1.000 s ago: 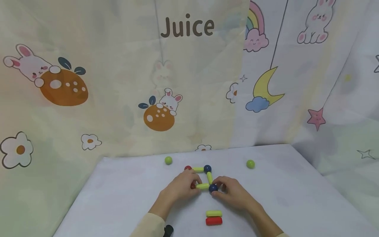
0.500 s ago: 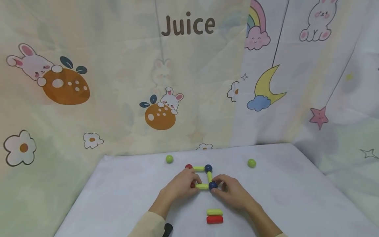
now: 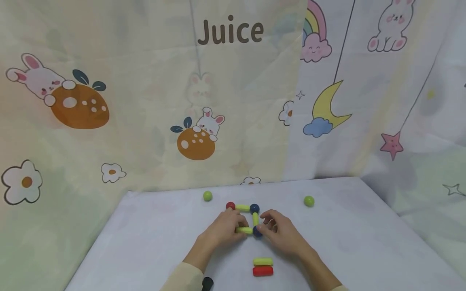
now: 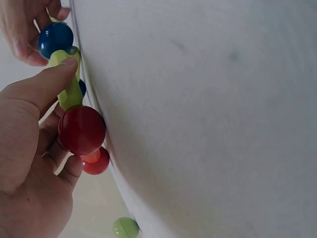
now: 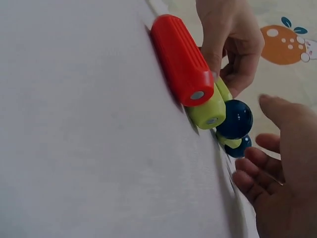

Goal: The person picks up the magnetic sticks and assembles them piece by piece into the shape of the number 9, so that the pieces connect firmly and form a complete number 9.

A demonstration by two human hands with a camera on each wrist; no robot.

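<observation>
A square of magnetic rods and balls lies on the white table (image 3: 145,234). In the head view it shows a red ball (image 3: 230,206), a far blue ball (image 3: 254,208), a near blue ball (image 3: 257,231) and yellow-green rods. My left hand (image 3: 226,227) pinches the near yellow-green rod (image 4: 71,94), thumb on top, beside a red ball (image 4: 82,130). An orange rod (image 4: 91,157) links it to another red ball. My right hand (image 3: 284,232) is beside the near blue ball; the right wrist view shows its fingers spread apart from the ball (image 5: 235,119).
A loose yellow-green rod (image 3: 263,261) and a red rod (image 3: 263,271) lie side by side nearer to me. Green balls sit at the back left (image 3: 207,196) and back right (image 3: 308,201). A black object (image 3: 207,283) is by the left sleeve. A printed cloth (image 3: 145,121) hangs behind.
My right hand's fingers have come off the near blue ball and loosened. The near blue ball and its rod have shifted slightly left, while my left hand keeps its grip.
</observation>
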